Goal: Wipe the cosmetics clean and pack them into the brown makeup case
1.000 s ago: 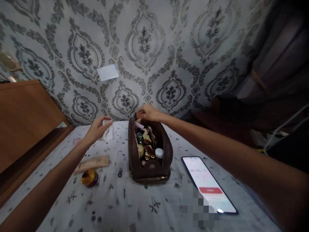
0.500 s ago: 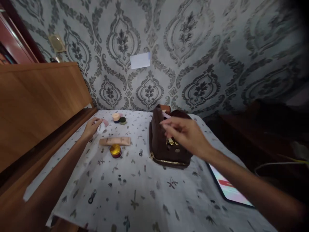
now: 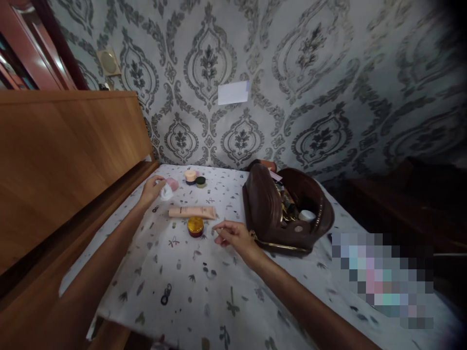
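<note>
At the back left of the table, my left hand [image 3: 151, 190] has its fingers curled against a small white object [image 3: 167, 191], whose kind I cannot make out. A pink item [image 3: 171, 183] lies right beside it. My right hand [image 3: 235, 237] hovers over the cloth with thumb and fingers apart and nothing visible between them. Just left of its fingertips sits a jar with a gold lid [image 3: 195, 226]. Behind that jar lies a beige squeeze tube [image 3: 192, 212]. The brown cosmetic bag [image 3: 262, 199] stands unzipped on the right, with a white round-topped item [image 3: 307, 215] and gold items inside.
A peach-topped jar [image 3: 190, 176] and a dark green jar [image 3: 200, 182] stand at the back. A patterned cloth [image 3: 189, 291] covers the table. A wooden panel [image 3: 73, 146] borders the left side. A pixelated patch hides something at the right.
My right hand has moved from above the bag down and left, close to the gold-lidded jar. The bag's opening now shows. My left hand stays at the white object. The view has shifted.
</note>
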### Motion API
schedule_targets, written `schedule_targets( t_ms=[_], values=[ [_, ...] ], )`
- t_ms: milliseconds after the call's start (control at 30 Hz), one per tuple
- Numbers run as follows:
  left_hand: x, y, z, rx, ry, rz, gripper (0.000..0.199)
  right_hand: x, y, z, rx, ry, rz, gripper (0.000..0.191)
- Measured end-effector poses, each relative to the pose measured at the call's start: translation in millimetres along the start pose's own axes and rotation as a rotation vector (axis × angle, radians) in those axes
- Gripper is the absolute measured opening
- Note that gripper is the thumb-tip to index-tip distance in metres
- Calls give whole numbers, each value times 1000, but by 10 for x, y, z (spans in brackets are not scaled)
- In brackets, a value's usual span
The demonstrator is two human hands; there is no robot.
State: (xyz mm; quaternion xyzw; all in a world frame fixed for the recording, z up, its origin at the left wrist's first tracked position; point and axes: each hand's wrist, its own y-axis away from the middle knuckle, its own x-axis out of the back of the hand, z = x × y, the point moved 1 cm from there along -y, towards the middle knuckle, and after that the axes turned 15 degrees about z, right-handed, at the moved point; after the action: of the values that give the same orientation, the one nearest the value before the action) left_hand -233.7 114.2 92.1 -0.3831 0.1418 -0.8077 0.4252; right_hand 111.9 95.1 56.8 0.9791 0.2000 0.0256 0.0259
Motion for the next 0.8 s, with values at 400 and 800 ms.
schedule_targets(
  t_ms=[400, 800],
  values=[
    [-1027, -482, 505, -240, -420, -350, 74, -119, -102, 430, 250, 195, 149, 32],
    [-931, -289, 421, -328, -454, -402, 48, -122, -115, 380, 185, 165, 103, 29]
  ],
)
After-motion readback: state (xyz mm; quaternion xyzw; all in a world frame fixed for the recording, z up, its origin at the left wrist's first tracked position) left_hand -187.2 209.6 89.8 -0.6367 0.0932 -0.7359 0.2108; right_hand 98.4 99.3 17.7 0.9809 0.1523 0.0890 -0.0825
